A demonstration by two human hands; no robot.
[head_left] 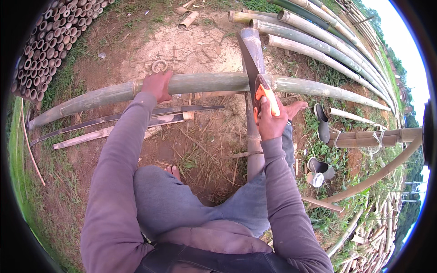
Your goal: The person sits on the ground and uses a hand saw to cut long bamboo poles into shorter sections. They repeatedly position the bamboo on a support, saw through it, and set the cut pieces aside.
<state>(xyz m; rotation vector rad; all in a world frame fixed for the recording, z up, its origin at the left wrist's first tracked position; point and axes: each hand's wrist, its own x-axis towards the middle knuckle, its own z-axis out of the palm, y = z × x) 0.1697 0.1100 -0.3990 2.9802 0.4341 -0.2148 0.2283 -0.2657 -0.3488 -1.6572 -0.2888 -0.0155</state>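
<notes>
Head view, looking down on a person at work outdoors on bare reddish earth with patches of grass; a long green bamboo pole (200,83) lies across the scene from lower left to right, resting over a second bamboo pole (253,50) that runs away from the viewer beneath it; the left hand (157,85) is laid on top of the long pole left of its middle, fingers curled over the far side, pressing it rather than enclosing it; the right hand (269,119) is closed firmly around the orange handle of a handsaw (255,77), and the dark blade rises from that fist and meets the long pole just right of the middle, well to the right of the left hand; both arms wear grey-purple sleeves; a bare foot (296,108) sits just beside the saw hand, near the pole, and the toes of another foot (173,171) show lower down; split bamboo strips (123,122) lie on the ground just below the pole; a stack of cut bamboo tubes (45,41) shows its round ends at upper left; more long poles (327,41) lie at upper right; grey rubber boots (322,123) rest in the grass at right.
</notes>
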